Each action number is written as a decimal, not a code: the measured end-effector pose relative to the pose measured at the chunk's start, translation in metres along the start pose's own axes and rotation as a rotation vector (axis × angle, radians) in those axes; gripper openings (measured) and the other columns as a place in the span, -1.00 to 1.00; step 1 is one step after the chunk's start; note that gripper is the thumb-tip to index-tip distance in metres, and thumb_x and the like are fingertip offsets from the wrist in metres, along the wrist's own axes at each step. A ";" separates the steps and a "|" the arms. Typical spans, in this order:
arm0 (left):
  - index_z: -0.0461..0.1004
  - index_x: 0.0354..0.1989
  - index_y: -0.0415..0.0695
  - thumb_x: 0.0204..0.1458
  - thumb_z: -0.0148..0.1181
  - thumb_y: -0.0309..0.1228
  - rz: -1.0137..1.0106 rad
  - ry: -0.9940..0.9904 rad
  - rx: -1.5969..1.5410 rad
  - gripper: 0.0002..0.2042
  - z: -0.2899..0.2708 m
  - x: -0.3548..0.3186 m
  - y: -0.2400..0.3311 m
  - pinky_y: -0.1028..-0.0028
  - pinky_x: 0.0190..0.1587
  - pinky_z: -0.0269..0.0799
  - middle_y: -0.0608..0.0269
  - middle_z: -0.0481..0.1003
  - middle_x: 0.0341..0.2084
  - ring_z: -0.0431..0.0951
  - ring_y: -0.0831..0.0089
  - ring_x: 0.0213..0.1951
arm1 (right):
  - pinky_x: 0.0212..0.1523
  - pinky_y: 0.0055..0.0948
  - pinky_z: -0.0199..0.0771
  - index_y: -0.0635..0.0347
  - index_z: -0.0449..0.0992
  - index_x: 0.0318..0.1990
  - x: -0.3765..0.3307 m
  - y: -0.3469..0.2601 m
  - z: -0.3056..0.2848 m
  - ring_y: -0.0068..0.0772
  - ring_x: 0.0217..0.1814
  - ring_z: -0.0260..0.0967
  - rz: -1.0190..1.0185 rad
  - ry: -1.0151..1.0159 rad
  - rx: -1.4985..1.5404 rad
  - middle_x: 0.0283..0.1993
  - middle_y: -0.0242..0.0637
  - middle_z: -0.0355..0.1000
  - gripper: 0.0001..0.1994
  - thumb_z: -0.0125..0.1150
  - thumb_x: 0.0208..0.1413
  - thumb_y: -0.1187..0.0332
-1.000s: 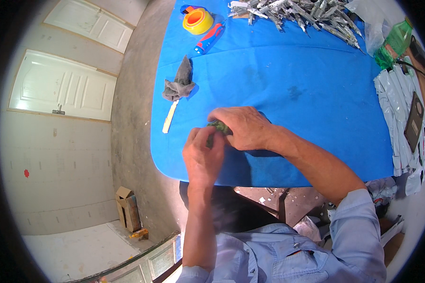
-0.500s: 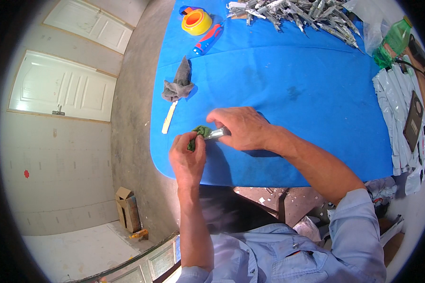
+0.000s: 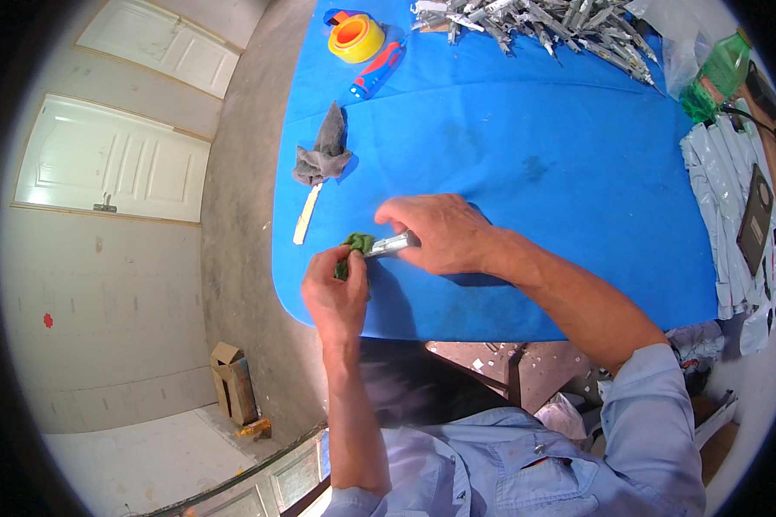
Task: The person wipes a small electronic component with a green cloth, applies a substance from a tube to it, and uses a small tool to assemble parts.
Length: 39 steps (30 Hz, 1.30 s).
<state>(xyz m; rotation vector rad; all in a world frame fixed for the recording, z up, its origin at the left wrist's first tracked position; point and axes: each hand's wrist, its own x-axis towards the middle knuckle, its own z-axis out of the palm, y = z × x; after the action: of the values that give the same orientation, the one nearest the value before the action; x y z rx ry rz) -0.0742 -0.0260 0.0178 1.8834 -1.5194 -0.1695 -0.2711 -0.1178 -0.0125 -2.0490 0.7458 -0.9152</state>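
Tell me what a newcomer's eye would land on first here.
First the hands at the near edge of the blue table: the right hand grips a silvery metal piece, and the left hand presses a green cloth to its end. Next, the heap of metal parts at the far edge.

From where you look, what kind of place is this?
Probably a small workshop or assembly room. A table under a blue cloth carries a heap of silvery metal parts, a yellow tape roll and a screwdriver, and the floor is bare concrete.

Shiny metal piece, soft green cloth, matt blue tablecloth.
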 end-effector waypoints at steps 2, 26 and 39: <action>0.66 -0.20 -0.27 0.14 0.36 -0.48 0.038 -0.009 0.066 -0.87 0.002 -0.001 0.010 0.33 -0.27 0.52 0.06 0.61 -0.37 0.62 0.29 -0.39 | -0.19 -0.08 0.52 0.13 0.51 0.00 0.000 0.001 0.001 0.01 -0.17 0.57 0.000 0.004 -0.009 -0.22 -0.19 0.56 -0.64 0.42 0.01 0.42; 0.64 -0.24 -0.23 0.06 0.36 -0.57 0.203 -0.079 0.000 -0.90 0.022 -0.005 0.059 0.28 -0.33 0.48 0.04 0.57 -0.41 0.61 0.14 -0.41 | -0.09 0.04 0.53 0.20 0.51 0.00 -0.001 0.000 -0.004 0.16 0.03 0.55 -0.086 0.030 -0.025 -0.08 -0.03 0.60 -0.66 0.25 0.02 0.56; 0.64 -0.21 -0.23 0.09 0.36 -0.55 0.162 -0.024 0.077 -0.89 0.005 -0.004 0.024 0.30 -0.27 0.52 0.04 0.59 -0.35 0.64 0.13 -0.35 | -0.12 0.00 0.50 0.16 0.47 -0.03 0.001 -0.008 -0.007 0.08 -0.05 0.54 0.011 -0.054 -0.020 -0.14 -0.12 0.57 -0.65 0.36 0.00 0.43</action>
<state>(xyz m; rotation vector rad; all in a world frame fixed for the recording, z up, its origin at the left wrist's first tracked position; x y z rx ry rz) -0.0973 -0.0264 0.0267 1.8128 -1.7092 -0.0602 -0.2750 -0.1172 -0.0028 -2.0764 0.7393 -0.8457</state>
